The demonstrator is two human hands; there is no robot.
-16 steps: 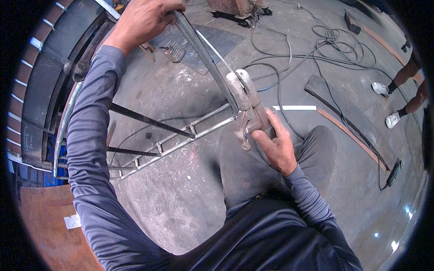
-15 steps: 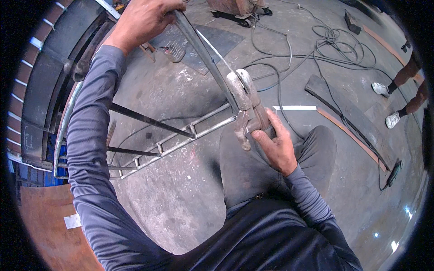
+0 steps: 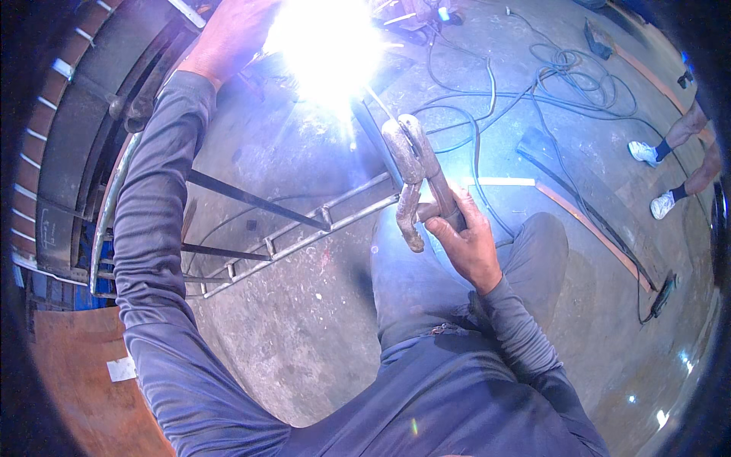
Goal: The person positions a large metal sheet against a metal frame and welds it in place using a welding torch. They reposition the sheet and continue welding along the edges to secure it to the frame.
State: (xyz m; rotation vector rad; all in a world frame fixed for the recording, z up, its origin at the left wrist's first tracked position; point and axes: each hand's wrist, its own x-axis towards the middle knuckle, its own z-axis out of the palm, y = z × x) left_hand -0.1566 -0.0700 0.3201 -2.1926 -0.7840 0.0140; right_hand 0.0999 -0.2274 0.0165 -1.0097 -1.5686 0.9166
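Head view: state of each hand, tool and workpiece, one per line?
Welding electrode holder: gripped, tip lost in arc glare.
Right hand: closed on the holder's handles.
Left hand: raised beside the glare; grip unclear.
Ladder-like metal frame: lying on floor.
Cables: loose, coiled.

A grey concrete floor (image 3: 304, 335) is seen, crossed by loose cables (image 3: 533, 84) and lit blue-white by a glare (image 3: 327, 46).

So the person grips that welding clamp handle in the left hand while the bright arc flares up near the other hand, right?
Not quite: the head view shows the right hand gripping the welding clamp handle. The bright arc flares beside the raised left hand.
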